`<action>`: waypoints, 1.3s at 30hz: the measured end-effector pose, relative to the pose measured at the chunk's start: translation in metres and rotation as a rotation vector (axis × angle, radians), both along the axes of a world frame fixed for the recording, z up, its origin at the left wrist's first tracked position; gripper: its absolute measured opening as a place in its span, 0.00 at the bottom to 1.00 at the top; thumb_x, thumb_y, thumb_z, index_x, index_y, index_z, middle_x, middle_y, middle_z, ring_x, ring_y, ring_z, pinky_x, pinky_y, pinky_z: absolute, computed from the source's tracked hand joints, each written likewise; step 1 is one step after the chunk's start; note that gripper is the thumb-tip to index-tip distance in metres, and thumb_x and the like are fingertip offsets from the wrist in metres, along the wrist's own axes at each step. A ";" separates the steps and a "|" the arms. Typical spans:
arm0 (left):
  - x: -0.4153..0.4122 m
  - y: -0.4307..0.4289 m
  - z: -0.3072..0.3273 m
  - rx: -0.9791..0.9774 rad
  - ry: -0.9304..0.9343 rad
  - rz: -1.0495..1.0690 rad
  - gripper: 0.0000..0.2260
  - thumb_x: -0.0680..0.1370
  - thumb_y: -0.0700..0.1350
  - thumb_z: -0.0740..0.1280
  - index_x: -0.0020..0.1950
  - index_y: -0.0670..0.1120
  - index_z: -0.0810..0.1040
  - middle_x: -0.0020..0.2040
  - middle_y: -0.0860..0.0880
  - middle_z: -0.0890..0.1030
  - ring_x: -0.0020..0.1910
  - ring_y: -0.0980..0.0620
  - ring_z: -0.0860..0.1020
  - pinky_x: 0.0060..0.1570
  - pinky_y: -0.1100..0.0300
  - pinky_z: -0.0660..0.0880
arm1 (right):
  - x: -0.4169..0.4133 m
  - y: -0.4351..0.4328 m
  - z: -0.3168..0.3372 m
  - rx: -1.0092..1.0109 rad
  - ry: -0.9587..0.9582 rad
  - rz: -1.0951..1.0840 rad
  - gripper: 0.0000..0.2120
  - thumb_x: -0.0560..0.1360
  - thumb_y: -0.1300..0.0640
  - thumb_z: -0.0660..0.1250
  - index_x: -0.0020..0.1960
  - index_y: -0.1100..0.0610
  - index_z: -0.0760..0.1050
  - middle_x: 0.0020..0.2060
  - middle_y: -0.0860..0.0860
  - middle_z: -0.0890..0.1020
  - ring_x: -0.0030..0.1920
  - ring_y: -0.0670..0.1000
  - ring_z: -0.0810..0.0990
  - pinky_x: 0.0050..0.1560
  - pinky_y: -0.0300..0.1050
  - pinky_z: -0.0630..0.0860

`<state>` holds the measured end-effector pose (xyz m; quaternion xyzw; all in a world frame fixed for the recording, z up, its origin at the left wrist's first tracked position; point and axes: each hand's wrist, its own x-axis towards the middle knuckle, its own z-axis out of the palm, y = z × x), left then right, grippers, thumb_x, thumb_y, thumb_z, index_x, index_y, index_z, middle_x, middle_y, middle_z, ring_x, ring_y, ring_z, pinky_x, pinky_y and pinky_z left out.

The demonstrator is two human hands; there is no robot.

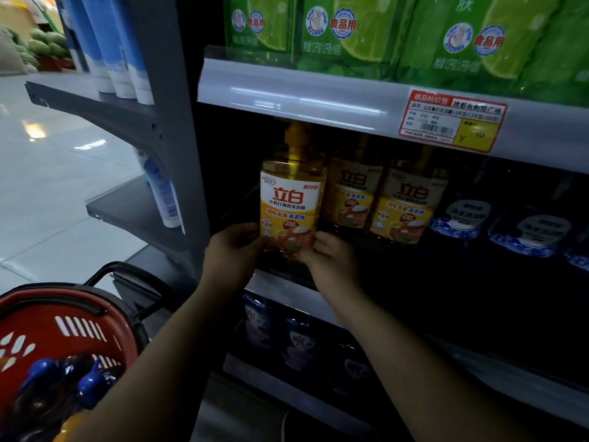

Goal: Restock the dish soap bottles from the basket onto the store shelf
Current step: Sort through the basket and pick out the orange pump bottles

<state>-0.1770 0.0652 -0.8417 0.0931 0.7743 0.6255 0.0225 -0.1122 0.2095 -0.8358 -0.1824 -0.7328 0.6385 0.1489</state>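
At centre frame both hands, left hand [234, 250] and right hand [331, 256], gripped the base of a yellow soap bottle [291, 199], setting it on the shelf [280, 285] beside two matching bottles [382, 199]. Next, probably release it and reach for the basket [63, 317] at lower left.

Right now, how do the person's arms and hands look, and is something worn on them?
The left forearm and right forearm are bare, with no sleeves in view. The left grip and the right grip are bare hands: no glove, ring, watch or bracelet is visible. The light is dim, so small marks could be missed.
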 end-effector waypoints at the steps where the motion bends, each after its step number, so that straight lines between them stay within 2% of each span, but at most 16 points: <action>1: -0.002 0.001 0.000 0.007 -0.012 -0.054 0.07 0.79 0.45 0.72 0.55 0.54 0.85 0.51 0.55 0.88 0.53 0.57 0.85 0.62 0.52 0.79 | -0.002 -0.001 -0.002 -0.004 0.000 0.008 0.14 0.78 0.66 0.67 0.51 0.46 0.77 0.44 0.38 0.80 0.46 0.39 0.79 0.48 0.36 0.76; 4: -0.015 0.003 -0.001 0.028 -0.045 -0.165 0.11 0.82 0.42 0.67 0.62 0.53 0.81 0.58 0.53 0.86 0.60 0.54 0.83 0.69 0.49 0.75 | -0.011 0.000 -0.005 -0.030 -0.004 0.033 0.19 0.78 0.67 0.66 0.62 0.48 0.75 0.47 0.37 0.78 0.49 0.38 0.78 0.51 0.37 0.75; 7: -0.026 0.007 -0.002 0.007 -0.038 -0.199 0.14 0.83 0.39 0.65 0.64 0.53 0.79 0.61 0.51 0.84 0.63 0.52 0.81 0.71 0.47 0.73 | -0.020 0.007 -0.007 -0.047 -0.023 0.054 0.21 0.78 0.68 0.66 0.60 0.44 0.72 0.48 0.35 0.77 0.52 0.36 0.77 0.48 0.34 0.72; 10: -0.034 0.013 -0.006 -0.008 -0.040 -0.204 0.18 0.82 0.36 0.65 0.67 0.55 0.75 0.62 0.52 0.82 0.62 0.54 0.80 0.69 0.52 0.74 | -0.024 0.011 -0.013 -0.064 -0.037 0.092 0.26 0.78 0.69 0.65 0.66 0.44 0.68 0.50 0.32 0.74 0.49 0.31 0.73 0.46 0.30 0.70; 11: -0.035 0.014 -0.006 -0.009 -0.043 -0.232 0.19 0.82 0.35 0.65 0.67 0.56 0.73 0.61 0.54 0.82 0.60 0.57 0.79 0.66 0.57 0.74 | -0.026 0.012 -0.015 -0.068 -0.035 0.101 0.28 0.78 0.70 0.64 0.71 0.46 0.68 0.52 0.33 0.75 0.50 0.31 0.73 0.47 0.30 0.70; 13: -0.036 0.014 -0.006 -0.056 -0.015 -0.297 0.21 0.82 0.34 0.65 0.69 0.56 0.70 0.58 0.59 0.80 0.56 0.66 0.77 0.58 0.68 0.73 | -0.030 0.011 -0.016 -0.062 -0.036 0.138 0.34 0.77 0.71 0.64 0.79 0.50 0.62 0.67 0.41 0.75 0.58 0.38 0.75 0.52 0.32 0.72; 15: -0.035 0.012 -0.007 -0.099 0.009 -0.305 0.23 0.82 0.34 0.64 0.71 0.57 0.69 0.60 0.59 0.79 0.57 0.66 0.77 0.58 0.69 0.73 | -0.032 0.009 -0.016 -0.043 -0.065 0.180 0.41 0.77 0.71 0.65 0.82 0.47 0.54 0.76 0.47 0.69 0.68 0.46 0.72 0.61 0.40 0.72; 18: -0.028 0.004 -0.004 -0.176 0.056 -0.203 0.22 0.82 0.38 0.67 0.74 0.52 0.72 0.66 0.52 0.80 0.64 0.55 0.78 0.66 0.57 0.74 | -0.030 0.009 -0.017 0.071 -0.069 0.147 0.37 0.78 0.67 0.65 0.81 0.46 0.57 0.76 0.47 0.68 0.73 0.47 0.68 0.64 0.45 0.69; 19: -0.025 0.001 -0.002 -0.222 0.099 -0.168 0.21 0.81 0.40 0.68 0.73 0.51 0.73 0.66 0.52 0.80 0.64 0.55 0.78 0.65 0.59 0.75 | -0.027 0.009 -0.017 0.143 -0.059 0.113 0.34 0.79 0.66 0.65 0.80 0.47 0.60 0.75 0.47 0.70 0.74 0.49 0.69 0.63 0.45 0.69; 21: -0.017 -0.009 0.006 -0.315 0.177 -0.140 0.21 0.80 0.41 0.70 0.73 0.49 0.74 0.64 0.55 0.79 0.61 0.59 0.76 0.55 0.73 0.73 | -0.022 0.007 -0.018 0.281 -0.034 0.070 0.30 0.80 0.64 0.65 0.78 0.49 0.64 0.74 0.49 0.71 0.75 0.53 0.69 0.65 0.46 0.71; 22: -0.014 -0.014 0.011 -0.352 0.203 -0.134 0.21 0.80 0.41 0.70 0.73 0.49 0.74 0.63 0.56 0.79 0.60 0.60 0.75 0.51 0.75 0.71 | -0.019 0.006 -0.017 0.340 -0.019 0.074 0.29 0.80 0.63 0.66 0.78 0.50 0.65 0.74 0.50 0.71 0.75 0.53 0.69 0.67 0.47 0.71; 25: -0.005 -0.043 0.023 -0.487 0.312 -0.106 0.24 0.78 0.44 0.73 0.74 0.47 0.74 0.68 0.50 0.80 0.63 0.50 0.79 0.55 0.66 0.71 | -0.013 -0.004 -0.012 0.507 0.015 0.140 0.30 0.79 0.59 0.69 0.79 0.51 0.64 0.76 0.52 0.68 0.76 0.55 0.67 0.72 0.53 0.70; 28: 0.008 -0.083 0.029 -0.672 0.366 -0.099 0.25 0.76 0.46 0.74 0.72 0.47 0.75 0.66 0.45 0.81 0.64 0.43 0.79 0.59 0.58 0.74 | -0.009 -0.027 -0.007 0.616 0.033 0.208 0.30 0.77 0.57 0.72 0.77 0.52 0.66 0.76 0.54 0.68 0.76 0.57 0.67 0.73 0.57 0.69; 31: 0.024 -0.138 0.024 -0.762 0.346 -0.050 0.26 0.74 0.47 0.75 0.71 0.48 0.75 0.66 0.46 0.81 0.64 0.44 0.80 0.63 0.50 0.76 | -0.002 -0.065 -0.003 0.705 0.020 0.332 0.30 0.76 0.54 0.74 0.75 0.53 0.68 0.73 0.53 0.71 0.71 0.55 0.70 0.69 0.49 0.70; 35: 0.049 -0.224 0.007 -0.864 0.249 0.068 0.25 0.75 0.45 0.76 0.70 0.45 0.76 0.64 0.45 0.81 0.64 0.44 0.79 0.64 0.52 0.75 | 0.012 -0.120 -0.004 0.762 0.011 0.490 0.28 0.74 0.55 0.75 0.72 0.53 0.72 0.69 0.52 0.75 0.67 0.53 0.74 0.63 0.42 0.69; 39: 0.080 -0.303 -0.016 -0.899 0.085 0.250 0.27 0.76 0.47 0.75 0.74 0.47 0.73 0.68 0.47 0.79 0.67 0.47 0.77 0.66 0.52 0.75 | 0.021 -0.173 -0.009 0.742 -0.014 0.655 0.31 0.74 0.53 0.75 0.74 0.53 0.70 0.71 0.52 0.75 0.70 0.53 0.74 0.69 0.46 0.71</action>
